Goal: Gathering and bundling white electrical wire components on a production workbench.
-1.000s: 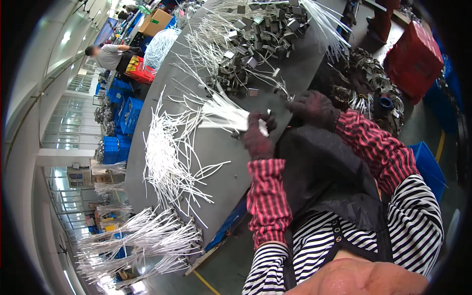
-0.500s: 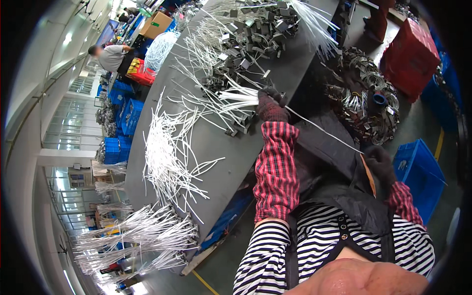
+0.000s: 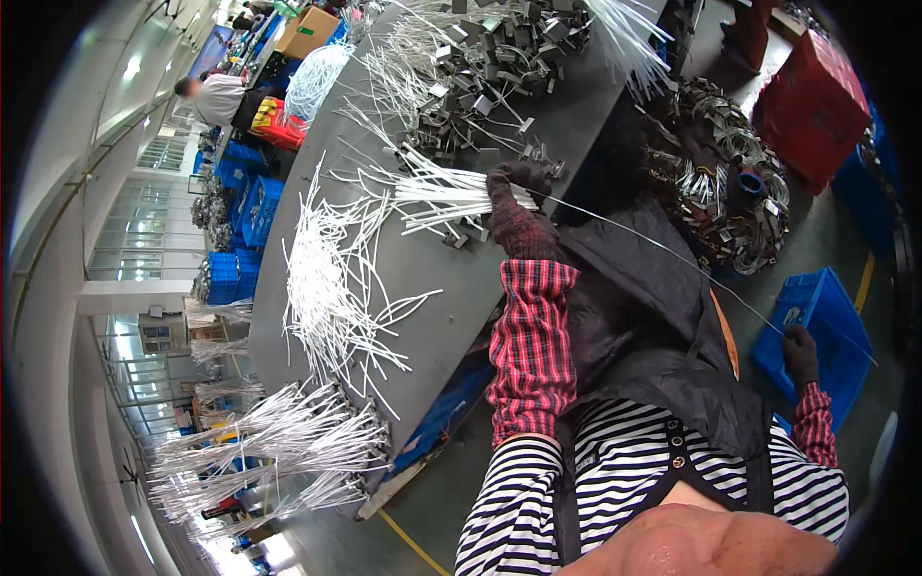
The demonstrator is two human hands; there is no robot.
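My left hand (image 3: pixel 517 209), in a dark knitted glove, is closed round a bundle of white wires (image 3: pixel 437 197) over the table's near edge. Small grey metal pieces show beside that hand at the bundle's end. A single thin wire (image 3: pixel 639 230) runs from there across my lap to my right hand (image 3: pixel 799 357), gloved too and closed on it. Its free tail sticks out beyond the right hand, over a blue bin (image 3: pixel 834 322). A heap of metal-ended wires (image 3: pixel 490 82) lies beyond my left hand; loose white wires (image 3: pixel 331 278) lie left of it.
Tied white wire bundles (image 3: pixel 279 456) rest at the curved grey table's (image 3: pixel 437 336) left end. Coiled cables with metal parts (image 3: pixel 725 182) are piled at right, near a red covered stack (image 3: pixel 814 110). Another person (image 3: pixel 219 99) stands far left by blue crates (image 3: pixel 259 211).
My right hand has moved right and down to the blue bin, and the single wire now stretches farther between my hands. My left hand and its bundle have shifted slightly left.
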